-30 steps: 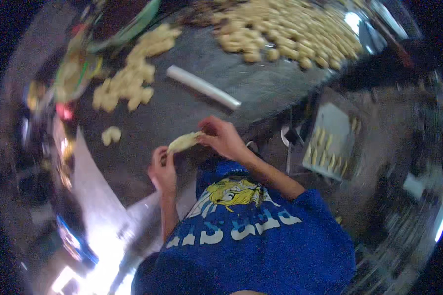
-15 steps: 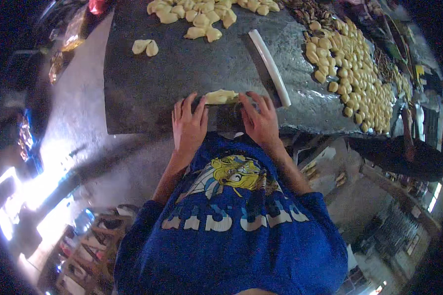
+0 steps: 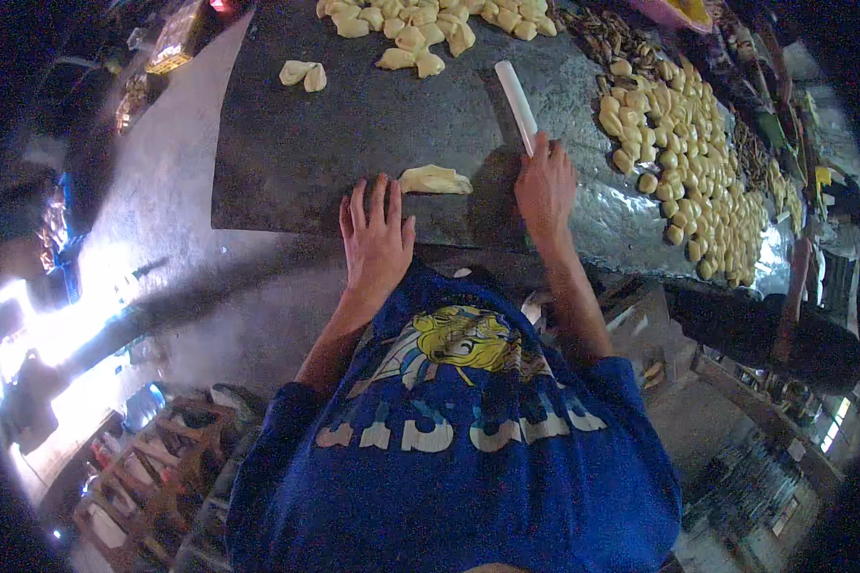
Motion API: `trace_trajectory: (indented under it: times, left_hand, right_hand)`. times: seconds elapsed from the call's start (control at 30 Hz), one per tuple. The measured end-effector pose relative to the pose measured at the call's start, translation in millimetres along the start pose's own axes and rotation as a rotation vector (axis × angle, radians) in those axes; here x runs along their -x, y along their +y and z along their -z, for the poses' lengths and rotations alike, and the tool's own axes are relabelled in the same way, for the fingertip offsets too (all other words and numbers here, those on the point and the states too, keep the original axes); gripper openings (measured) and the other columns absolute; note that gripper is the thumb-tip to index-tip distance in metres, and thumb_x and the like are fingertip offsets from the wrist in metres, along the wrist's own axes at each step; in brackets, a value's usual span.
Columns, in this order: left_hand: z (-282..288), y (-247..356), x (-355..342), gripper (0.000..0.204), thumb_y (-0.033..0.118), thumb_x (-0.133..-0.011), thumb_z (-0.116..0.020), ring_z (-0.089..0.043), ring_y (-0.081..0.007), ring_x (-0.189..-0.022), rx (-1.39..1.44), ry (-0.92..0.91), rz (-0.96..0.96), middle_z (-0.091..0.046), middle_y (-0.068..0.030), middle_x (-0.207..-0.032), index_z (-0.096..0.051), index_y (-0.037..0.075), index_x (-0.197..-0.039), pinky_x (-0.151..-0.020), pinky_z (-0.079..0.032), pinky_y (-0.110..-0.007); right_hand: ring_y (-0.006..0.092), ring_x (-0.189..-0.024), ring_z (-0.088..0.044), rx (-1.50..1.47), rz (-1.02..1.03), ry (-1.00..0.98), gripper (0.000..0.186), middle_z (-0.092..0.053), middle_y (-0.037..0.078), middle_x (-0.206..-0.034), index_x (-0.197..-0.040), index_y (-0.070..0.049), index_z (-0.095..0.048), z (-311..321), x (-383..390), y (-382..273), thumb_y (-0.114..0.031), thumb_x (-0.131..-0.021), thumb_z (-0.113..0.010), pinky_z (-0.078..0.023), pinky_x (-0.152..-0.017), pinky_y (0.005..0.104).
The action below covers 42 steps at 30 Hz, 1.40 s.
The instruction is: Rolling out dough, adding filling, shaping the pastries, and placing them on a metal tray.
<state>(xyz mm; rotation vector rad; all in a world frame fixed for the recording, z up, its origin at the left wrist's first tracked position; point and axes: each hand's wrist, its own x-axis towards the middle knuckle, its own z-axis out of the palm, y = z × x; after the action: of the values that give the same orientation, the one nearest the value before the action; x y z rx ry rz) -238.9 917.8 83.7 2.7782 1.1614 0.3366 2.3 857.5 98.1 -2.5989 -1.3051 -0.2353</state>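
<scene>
A strip of pale dough [image 3: 436, 180] lies on the dark tabletop [image 3: 334, 124] close to its near edge. My left hand [image 3: 377, 239] rests flat at the dough's left end, fingers stretched out and slightly apart. To the right, my right hand [image 3: 548, 196] is closed over the near end of a white rod [image 3: 515, 100], which slants away from me; that end is hidden under the hand. Farther off on the left sits a small folded pair of dough pieces [image 3: 303, 74]. Several lumps of dough [image 3: 413, 36] cluster at the far side.
Many rounded dough pieces [image 3: 678, 153] spread over the right part of the table, on a shiny surface. Dark, dry-looking strips [image 3: 613, 40] lie beyond them. A wooden crate [image 3: 153, 477] stands low on the left.
My right hand has left the dough strip, moved right and taken hold of the white rod. The left hand stays beside the dough. The view has shifted slightly.
</scene>
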Motion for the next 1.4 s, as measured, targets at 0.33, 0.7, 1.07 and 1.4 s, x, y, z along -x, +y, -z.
trace_trajectory:
  times: [0.33, 0.7, 1.07, 1.4]
  left_hand:
    - [10.6, -10.1, 15.7, 0.056, 0.026, -0.084, -0.062, -0.032, -0.0395, -0.130, 0.069, -0.029, 0.084, -0.042, -0.0179, -0.132, -0.047, 0.004, -0.133, -0.108, -0.027, -0.055]
    - [11.0, -33.9, -51.9, 0.066, 0.036, -0.094, -0.049, -0.024, -0.0272, -0.142, 0.056, -0.071, -0.088, -0.031, -0.0173, -0.150, -0.031, -0.003, -0.144, -0.115, -0.018, -0.048]
    - [-34.4, -53.5, -149.1, 0.069, 0.041, -0.094, -0.044, -0.023, -0.0292, -0.143, -0.054, 0.100, -0.073, -0.028, -0.0206, -0.152, -0.028, -0.005, -0.144, -0.115, -0.020, -0.048]
    - [-33.9, -62.0, -162.5, 0.069, 0.040, -0.094, -0.046, -0.016, -0.0316, -0.145, -0.034, 0.235, -0.084, -0.018, -0.0193, -0.155, -0.025, 0.001, -0.148, -0.113, -0.017, -0.057]
  right_hand:
    - [0.0334, -0.107, -0.055, -0.294, 0.741, -0.255, 0.049, -0.057, 0.013, -0.120, -0.129, -0.008, -0.051, 20.5, 9.2, -30.1, -0.007, -0.081, -0.056, -0.042, -0.095, 0.0458]
    - [0.0355, -0.134, -0.036, -0.244, 0.567, -0.224, 0.055, -0.042, 0.013, -0.144, -0.141, -0.006, -0.040, -2.6, 3.6, -57.0, -0.017, -0.087, -0.050, -0.024, -0.111, 0.0546]
    - [0.0383, -0.142, -0.023, -0.185, 0.478, -0.047, 0.062, -0.022, 0.017, -0.155, -0.147, -0.004, -0.027, -55.6, -80.2, -56.9, -0.033, -0.094, -0.045, -0.021, -0.112, 0.0553]
    - [0.0379, -0.115, -0.048, -0.070, 0.731, -0.264, 0.057, -0.049, 0.018, -0.126, -0.135, -0.003, -0.042, -10.0, -65.2, -27.0, -0.017, -0.084, -0.063, -0.040, -0.099, 0.0479]
